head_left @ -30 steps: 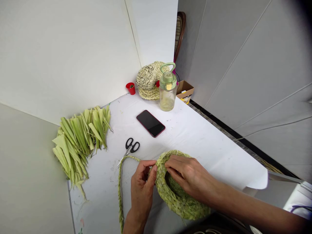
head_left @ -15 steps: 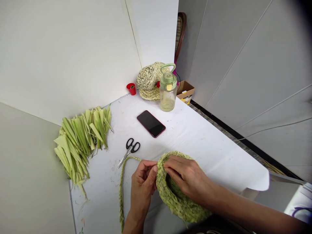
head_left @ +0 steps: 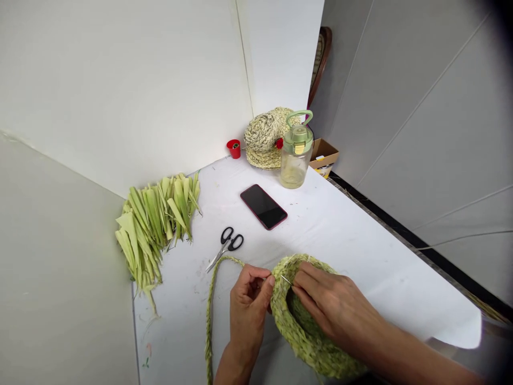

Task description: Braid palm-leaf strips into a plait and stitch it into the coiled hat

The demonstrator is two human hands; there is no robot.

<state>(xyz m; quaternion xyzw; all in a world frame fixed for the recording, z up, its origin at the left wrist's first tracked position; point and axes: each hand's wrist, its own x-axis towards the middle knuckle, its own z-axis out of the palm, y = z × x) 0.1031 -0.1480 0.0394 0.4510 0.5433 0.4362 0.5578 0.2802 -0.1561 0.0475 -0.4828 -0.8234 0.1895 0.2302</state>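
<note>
A green woven leaf basket (head_left: 304, 337) lies on the white table (head_left: 360, 251) near its front edge. A long braided strand (head_left: 212, 299) trails from the basket's rim down to the left. My left hand (head_left: 248, 310) pinches the outside of the rim, thumb and fingers closed on the braid. My right hand (head_left: 332, 305) lies over the rim's inner side, fingers closed on a thin metal needle (head_left: 286, 279) that pokes out at the rim.
Black-handled scissors (head_left: 226, 247) lie just behind the braid. A dark phone (head_left: 263, 206), a clear bottle with a green lid (head_left: 295, 155), a pale woven piece (head_left: 264, 136) and a red cup (head_left: 233, 148) stand farther back. Cut green leaf strips (head_left: 156, 219) are piled at the left.
The view has shifted, so everything sits further right in the picture. The needle's tip now shows at the rim by my right fingers. Both hands stay on the basket rim.
</note>
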